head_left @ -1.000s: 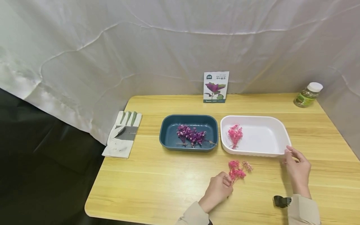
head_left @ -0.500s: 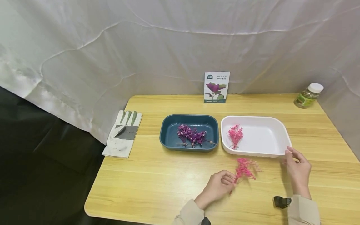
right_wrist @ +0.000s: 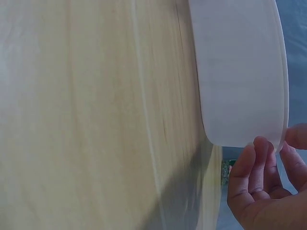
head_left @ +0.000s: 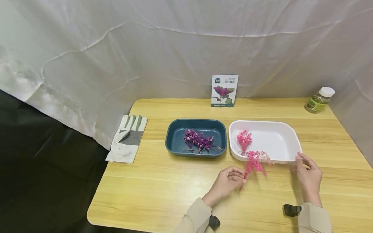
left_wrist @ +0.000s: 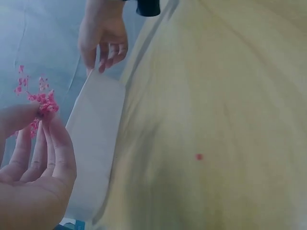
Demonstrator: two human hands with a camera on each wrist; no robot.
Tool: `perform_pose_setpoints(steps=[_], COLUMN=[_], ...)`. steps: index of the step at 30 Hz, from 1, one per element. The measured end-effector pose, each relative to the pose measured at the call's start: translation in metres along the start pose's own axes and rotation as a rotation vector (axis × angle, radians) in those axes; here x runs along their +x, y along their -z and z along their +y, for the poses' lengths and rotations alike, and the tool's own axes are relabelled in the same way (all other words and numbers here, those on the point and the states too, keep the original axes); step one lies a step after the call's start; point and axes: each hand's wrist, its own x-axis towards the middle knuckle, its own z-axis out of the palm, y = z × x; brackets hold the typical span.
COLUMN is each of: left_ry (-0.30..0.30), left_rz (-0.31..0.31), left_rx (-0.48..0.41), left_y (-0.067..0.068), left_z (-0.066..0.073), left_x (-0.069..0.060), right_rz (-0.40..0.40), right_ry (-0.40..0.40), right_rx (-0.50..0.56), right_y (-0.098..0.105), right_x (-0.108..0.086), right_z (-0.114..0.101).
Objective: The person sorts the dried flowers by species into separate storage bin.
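Note:
My left hand (head_left: 227,183) pinches the stems of a pink dried flower sprig (head_left: 253,161) between thumb and fingers. In the head view the sprig's blossoms overlap the front rim of a white tray (head_left: 274,140). The left wrist view shows the pink blossoms (left_wrist: 47,101) at my fingertips. My right hand (head_left: 309,174) grips the tray's front right corner; the right wrist view has the thumb and fingers (right_wrist: 261,165) on either side of the rim. Another pink flower bunch (head_left: 244,139) lies inside the tray, at its left end.
Left of the white tray stands a dark blue tray (head_left: 175,137) with several purple flower bunches (head_left: 198,139). A seed packet (head_left: 224,90) leans on the back curtain. A lidded jar (head_left: 319,100) stands far right, and a work glove (head_left: 127,142) lies at the left edge.
My left hand has lifted the pink sprig off the table and carried it forward and slightly right, up to the white tray's front rim. My right hand has stayed at the corner.

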Motion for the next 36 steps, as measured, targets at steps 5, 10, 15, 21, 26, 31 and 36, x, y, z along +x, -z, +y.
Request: perform_pose_setpoints(steps=[5, 10, 15, 21, 26, 31, 36], left_ry=[-0.004, -0.02, -0.025, -0.04, -0.069, -0.085, -0.078], left_rz=[0.035, 0.046, 0.051, 0.088, 0.119, 0.159, 0.205], left_rx=[-0.011, -0.025, -0.059, -0.06, -0.042, -0.013, 0.031], left_y=[-0.001, -0.005, -0.007, -0.01, -0.012, -0.013, -0.015], left_z=[0.005, 0.011, 0.018, 0.026, 0.032, 0.037, 0.041], left_x=[0.014, 0.029, 0.04, 0.054, 0.067, 0.077, 0.082], right_rz=[0.012, 0.01, -0.001, -0.001, 0.005, 0.013, 0.024], right_ry=[-0.004, 0.002, -0.004, 0.001, 0.003, 0.009, 0.008], right_rx=[0.007, -0.008, -0.002, 0.005, 0.0, -0.005, -0.009], right_y=[-0.001, 0.0, 0.001, 0.001, 0.001, 0.0, 0.0], right_x=[0.0, 0.0, -0.001, -0.002, -0.001, 0.0, 0.0], right_z=[0.001, 0.002, 0.0, 0.0, -0.001, -0.001, -0.001])
